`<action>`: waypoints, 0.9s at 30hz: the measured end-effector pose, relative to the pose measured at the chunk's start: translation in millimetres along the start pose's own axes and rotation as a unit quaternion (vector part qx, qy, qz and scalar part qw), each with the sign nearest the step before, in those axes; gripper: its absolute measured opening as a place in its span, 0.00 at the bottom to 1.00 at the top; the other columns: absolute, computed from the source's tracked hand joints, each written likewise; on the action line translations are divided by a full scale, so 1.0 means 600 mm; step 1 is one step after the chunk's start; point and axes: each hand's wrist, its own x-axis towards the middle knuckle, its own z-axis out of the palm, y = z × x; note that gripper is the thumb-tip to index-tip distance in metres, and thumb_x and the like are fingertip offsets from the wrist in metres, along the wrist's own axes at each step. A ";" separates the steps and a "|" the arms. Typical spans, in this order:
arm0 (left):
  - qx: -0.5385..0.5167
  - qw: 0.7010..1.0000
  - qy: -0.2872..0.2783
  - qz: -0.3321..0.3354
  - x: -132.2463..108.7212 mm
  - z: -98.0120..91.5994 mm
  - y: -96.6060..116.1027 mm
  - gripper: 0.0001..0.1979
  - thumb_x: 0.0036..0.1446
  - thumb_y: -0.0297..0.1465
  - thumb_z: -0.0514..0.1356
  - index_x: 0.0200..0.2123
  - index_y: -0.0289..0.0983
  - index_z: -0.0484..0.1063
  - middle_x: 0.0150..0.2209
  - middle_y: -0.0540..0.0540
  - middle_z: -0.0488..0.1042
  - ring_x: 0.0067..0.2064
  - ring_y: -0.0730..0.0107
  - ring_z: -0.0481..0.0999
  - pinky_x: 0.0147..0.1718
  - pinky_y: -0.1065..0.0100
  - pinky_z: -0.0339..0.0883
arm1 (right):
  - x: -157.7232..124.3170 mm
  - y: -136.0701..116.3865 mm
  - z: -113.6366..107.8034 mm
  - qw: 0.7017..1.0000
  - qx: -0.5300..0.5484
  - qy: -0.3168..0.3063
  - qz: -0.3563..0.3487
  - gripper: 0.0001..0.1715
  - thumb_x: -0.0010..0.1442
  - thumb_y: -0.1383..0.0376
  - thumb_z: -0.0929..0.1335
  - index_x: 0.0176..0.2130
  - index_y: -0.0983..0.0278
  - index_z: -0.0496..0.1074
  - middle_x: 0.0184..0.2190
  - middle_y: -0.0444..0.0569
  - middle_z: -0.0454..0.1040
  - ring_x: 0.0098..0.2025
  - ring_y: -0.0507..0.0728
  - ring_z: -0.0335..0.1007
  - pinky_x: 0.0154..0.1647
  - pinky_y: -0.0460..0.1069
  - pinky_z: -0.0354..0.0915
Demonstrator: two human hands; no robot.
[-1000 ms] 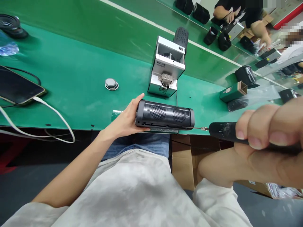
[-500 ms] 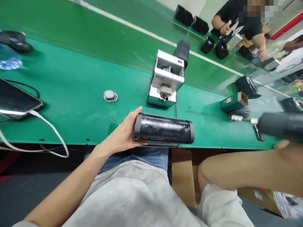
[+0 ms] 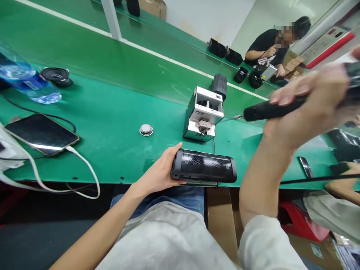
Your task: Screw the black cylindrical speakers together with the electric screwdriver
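Both hands grip: left hand (image 3: pixel 161 171), black perforated oblong casing (image 3: pixel 204 165); right hand (image 3: pixel 311 103), black cylindrical screwdriver (image 3: pixel 257 111). The latter has swung beside the silver metal machine (image 3: pixel 209 115); casing work seems paused.

At the near edge of the bench (image 3: pixel 112 120), speaker housing (image 3: pixel 205 166), left end in the left hand (image 3: pixel 161 170); behind it, screw feeder (image 3: pixel 205 116); left of the feeder, disc (image 3: pixel 146 129). Toward the left end, phone (image 3: pixel 42 133), with bottle (image 3: pixel 30 84) and loudspeaker driver (image 3: pixel 57 75) behind. Right of the feeder, screwdriver (image 3: pixel 258 111) in the right hand (image 3: pixel 312 101); farther right, second phone (image 3: pixel 305 167) by the near edge.
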 end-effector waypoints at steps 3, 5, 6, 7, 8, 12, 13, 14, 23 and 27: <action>-0.007 1.000 0.006 0.004 0.001 0.001 -0.001 0.72 0.52 0.32 0.82 0.83 0.52 0.33 0.76 0.30 0.59 0.76 0.31 0.64 0.72 0.33 0.68 | -0.018 0.031 0.002 0.982 -0.018 -0.156 -0.106 0.07 0.64 0.69 0.71 0.39 0.57 0.80 0.21 0.36 0.61 0.17 0.50 0.59 0.14 0.44 0.57; -0.009 1.000 0.007 0.008 0.001 0.001 -0.002 0.72 0.52 0.32 0.82 0.83 0.52 0.33 0.76 0.30 0.59 0.76 0.31 0.64 0.72 0.33 0.67 | -0.024 0.061 0.005 0.983 -0.032 -0.154 -0.093 0.04 0.60 0.68 0.72 0.37 0.59 0.75 0.20 0.35 0.60 0.16 0.51 0.58 0.13 0.46 0.54; -0.010 1.000 0.006 0.008 0.001 0.001 -0.001 0.72 0.52 0.32 0.82 0.83 0.52 0.33 0.75 0.30 0.59 0.76 0.31 0.64 0.72 0.33 0.67 | -0.025 0.073 0.007 0.984 -0.043 -0.147 -0.091 0.04 0.59 0.68 0.71 0.37 0.59 0.72 0.20 0.35 0.60 0.15 0.52 0.57 0.13 0.47 0.53; -0.010 1.000 0.006 0.008 0.001 0.000 -0.001 0.72 0.52 0.32 0.82 0.83 0.52 0.33 0.75 0.30 0.60 0.76 0.31 0.64 0.73 0.34 0.67 | -0.025 0.081 0.009 0.984 -0.053 -0.143 -0.095 0.05 0.58 0.67 0.71 0.37 0.59 0.71 0.21 0.35 0.60 0.15 0.52 0.56 0.13 0.47 0.52; -0.009 1.000 0.005 0.007 0.001 0.000 -0.001 0.72 0.52 0.32 0.82 0.83 0.52 0.33 0.75 0.31 0.60 0.76 0.31 0.64 0.73 0.34 0.67 | -0.024 0.086 0.011 0.983 -0.066 -0.142 -0.097 0.06 0.57 0.67 0.71 0.37 0.59 0.71 0.21 0.35 0.61 0.15 0.52 0.56 0.13 0.48 0.51; -0.004 1.000 0.005 0.006 0.001 0.001 0.000 0.72 0.52 0.32 0.82 0.83 0.51 0.32 0.76 0.30 0.58 0.77 0.32 0.63 0.73 0.36 0.67 | -0.019 0.090 0.013 0.982 -0.093 -0.132 -0.101 0.08 0.57 0.66 0.71 0.39 0.58 0.71 0.23 0.36 0.63 0.15 0.51 0.54 0.13 0.49 0.52; -0.003 1.000 0.004 0.007 0.001 0.001 0.000 0.72 0.52 0.32 0.82 0.83 0.51 0.32 0.76 0.30 0.58 0.77 0.32 0.63 0.73 0.36 0.67 | -0.018 0.090 0.012 0.982 -0.098 -0.129 -0.102 0.07 0.57 0.65 0.70 0.38 0.57 0.71 0.23 0.36 0.63 0.15 0.51 0.53 0.13 0.49 0.53; -0.003 1.000 0.004 0.008 0.001 0.002 0.000 0.72 0.53 0.32 0.82 0.83 0.51 0.32 0.76 0.30 0.57 0.77 0.32 0.62 0.73 0.36 0.67 | -0.018 0.091 0.012 0.981 -0.102 -0.127 -0.104 0.07 0.57 0.65 0.70 0.38 0.57 0.71 0.23 0.36 0.62 0.15 0.51 0.53 0.13 0.49 0.53; -0.008 1.000 0.001 0.021 0.000 0.001 -0.005 0.71 0.54 0.33 0.81 0.83 0.50 0.31 0.77 0.30 0.56 0.77 0.33 0.61 0.73 0.37 0.66 | -0.006 0.109 0.027 0.952 -0.090 -0.285 -0.066 0.12 0.62 0.56 0.71 0.42 0.53 0.66 0.24 0.35 0.58 0.15 0.53 0.50 0.13 0.52 0.56; -0.009 1.000 0.007 0.029 0.000 0.002 -0.006 0.70 0.54 0.34 0.81 0.83 0.48 0.33 0.76 0.30 0.56 0.77 0.35 0.62 0.74 0.38 0.65 | -0.002 0.116 0.031 0.948 -0.068 -0.293 -0.100 0.07 0.62 0.64 0.68 0.42 0.52 0.68 0.23 0.34 0.58 0.15 0.53 0.54 0.11 0.51 0.57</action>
